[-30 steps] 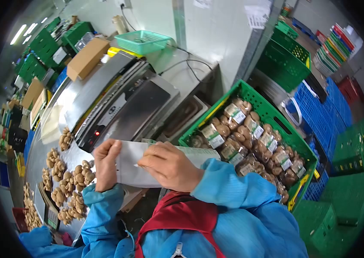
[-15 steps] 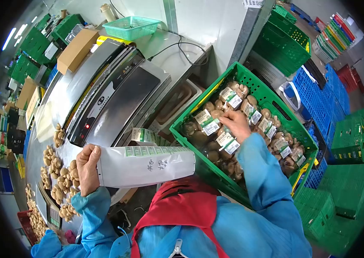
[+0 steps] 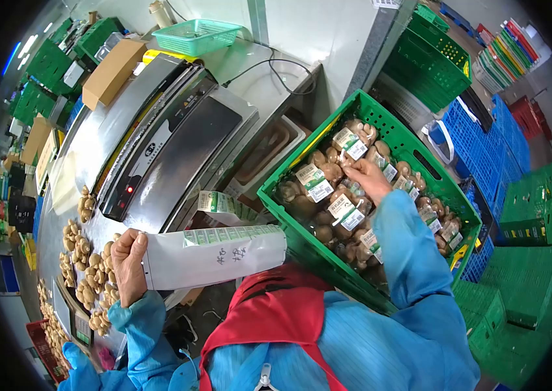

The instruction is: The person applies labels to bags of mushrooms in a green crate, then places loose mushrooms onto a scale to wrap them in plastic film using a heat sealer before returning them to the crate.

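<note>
My left hand point(image 3: 130, 264) is closed on the end of a white label sheet point(image 3: 184, 268), which has a row of green-and-white labels along its upper edge and handwriting on it. The sheet reaches right to the near edge of a green crate point(image 3: 302, 251). Inside the crate lie several clear-wrapped mushroom packs point(image 3: 323, 236), most with a green-and-white label point(image 3: 346, 212) showing on top. Over the middle packs is my right hand point(image 3: 370, 180), its fingers bent and pressed together at a pack; whatever is between the fingertips is hidden.
A wrapping machine point(image 3: 178, 140) with a red light stands on the metal table at left. Loose mushrooms point(image 3: 90, 270) lie before it, beside a cardboard box point(image 3: 113, 73) and a turquoise basket point(image 3: 197, 38) farther back. Another label sheet point(image 3: 217, 202) hangs near the crate. Blue pallets point(image 3: 484, 150) stand at right.
My right hand has shifted slightly right and away from me over the packs, uncovering more of the label near it. My left hand and the sheet have moved slightly left and toward me.
</note>
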A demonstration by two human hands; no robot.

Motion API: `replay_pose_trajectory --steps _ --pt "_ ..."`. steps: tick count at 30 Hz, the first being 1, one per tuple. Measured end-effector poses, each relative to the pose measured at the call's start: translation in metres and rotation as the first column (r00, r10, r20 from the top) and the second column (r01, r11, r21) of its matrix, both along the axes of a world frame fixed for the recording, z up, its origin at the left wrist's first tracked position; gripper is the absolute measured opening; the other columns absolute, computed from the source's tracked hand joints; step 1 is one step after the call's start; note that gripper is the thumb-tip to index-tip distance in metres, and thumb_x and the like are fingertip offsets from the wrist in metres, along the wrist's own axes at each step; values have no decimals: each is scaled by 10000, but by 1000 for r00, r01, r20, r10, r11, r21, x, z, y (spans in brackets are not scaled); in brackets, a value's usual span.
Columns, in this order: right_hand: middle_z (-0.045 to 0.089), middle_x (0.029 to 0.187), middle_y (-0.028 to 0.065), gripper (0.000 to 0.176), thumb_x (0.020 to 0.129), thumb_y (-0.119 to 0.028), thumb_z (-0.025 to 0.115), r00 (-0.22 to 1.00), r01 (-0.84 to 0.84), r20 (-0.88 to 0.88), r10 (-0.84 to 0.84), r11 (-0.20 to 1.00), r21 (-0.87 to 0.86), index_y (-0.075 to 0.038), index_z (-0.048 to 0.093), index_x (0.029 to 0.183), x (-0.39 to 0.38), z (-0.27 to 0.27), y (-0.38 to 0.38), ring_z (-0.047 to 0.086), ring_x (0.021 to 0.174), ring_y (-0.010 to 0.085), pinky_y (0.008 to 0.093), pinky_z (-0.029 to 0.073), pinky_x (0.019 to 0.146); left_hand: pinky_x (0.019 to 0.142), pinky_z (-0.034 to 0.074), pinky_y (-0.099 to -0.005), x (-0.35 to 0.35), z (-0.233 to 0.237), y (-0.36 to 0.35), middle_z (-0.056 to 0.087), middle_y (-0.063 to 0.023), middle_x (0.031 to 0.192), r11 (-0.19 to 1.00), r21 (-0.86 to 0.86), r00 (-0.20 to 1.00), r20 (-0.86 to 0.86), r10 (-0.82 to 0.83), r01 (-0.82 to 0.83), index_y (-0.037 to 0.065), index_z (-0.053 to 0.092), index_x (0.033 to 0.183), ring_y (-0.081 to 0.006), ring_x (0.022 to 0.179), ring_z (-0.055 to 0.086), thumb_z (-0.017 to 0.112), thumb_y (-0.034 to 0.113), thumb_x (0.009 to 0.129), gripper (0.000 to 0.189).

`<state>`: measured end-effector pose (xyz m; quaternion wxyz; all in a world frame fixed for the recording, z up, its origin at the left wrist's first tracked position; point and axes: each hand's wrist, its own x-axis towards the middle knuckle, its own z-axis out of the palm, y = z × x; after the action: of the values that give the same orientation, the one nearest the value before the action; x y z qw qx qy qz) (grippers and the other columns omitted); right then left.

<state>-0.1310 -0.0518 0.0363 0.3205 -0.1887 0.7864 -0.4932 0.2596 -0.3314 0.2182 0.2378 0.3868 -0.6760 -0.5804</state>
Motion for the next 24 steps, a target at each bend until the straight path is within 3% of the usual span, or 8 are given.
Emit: replay_pose_trajectory --steps 2,3,5,9,14,20,22,24 --pt "584 821 34 256 792 -190 692 981 -45 193 24 993 106 -38 551 942 20 41 17 521 733 99 230 412 616 581 317 -207 0 -6 -2 483 59 631 1000 20 1000 -15 -4 4 52 550 720 -29 609 393 618 223 877 241" --pt "571 822 31 252 770 -117 678 957 -107 272 98 994 21 -28 532 955 27 38 25 515 731 99 247 416 622 581 317 -207 -2 -8 -4 483 59 631 1000 26 1000 -17 -10 11 52 550 720 -29 609 393 618 223 877 241" --pt "562 813 32 231 748 -57 641 980 -134 129 149 984 -119 -28 525 946 30 -11 37 520 743 98 256 420 622 573 310 -208 -6 -11 -5 470 60 628 998 -30 997 43 -60 61 51 544 706 -35 598 379 648 242 853 263" --pt "509 728 -10 161 745 31 597 990 -126 -56 130 990 67 -13 540 890 38 -14 32 486 685 61 218 406 602 571 303 -208 -25 -2 3 459 61 627 994 7 993 57 -106 105 50 537 694 -40 597 372 665 255 838 282" --pt "537 714 29 114 742 31 593 984 -112 -130 124 989 95 -9 553 841 44 -9 33 505 668 79 230 414 595 572 298 -203 -33 -3 5 456 68 628 981 31 981 31 -191 190 48 544 705 -35 601 370 663 245 842 268" --pt "586 814 119 233 752 -49 615 801 -75 -524 290 917 392 -42 527 968 61 7 26 585 761 209 359 463 664 574 305 -199 -33 -5 8 471 67 629 982 21 981 57 -187 186 47 564 723 -29 600 382 662 237 842 244" --pt "609 902 150 290 756 -114 646 801 63 -564 200 909 413 -77 530 1020 53 23 27 592 838 345 404 458 726 573 305 -197 -33 -4 9 476 67 629 982 8 980 49 -190 190 47 565 724 -28 600 387 661 235 841 241" --pt "602 865 91 260 787 -144 661 967 -64 -235 98 987 151 -59 538 1000 6 -2 62 576 770 223 344 454 689 571 307 -196 -34 -1 11 485 66 627 981 4 980 45 -191 192 45 567 726 -27 598 394 659 230 838 235"
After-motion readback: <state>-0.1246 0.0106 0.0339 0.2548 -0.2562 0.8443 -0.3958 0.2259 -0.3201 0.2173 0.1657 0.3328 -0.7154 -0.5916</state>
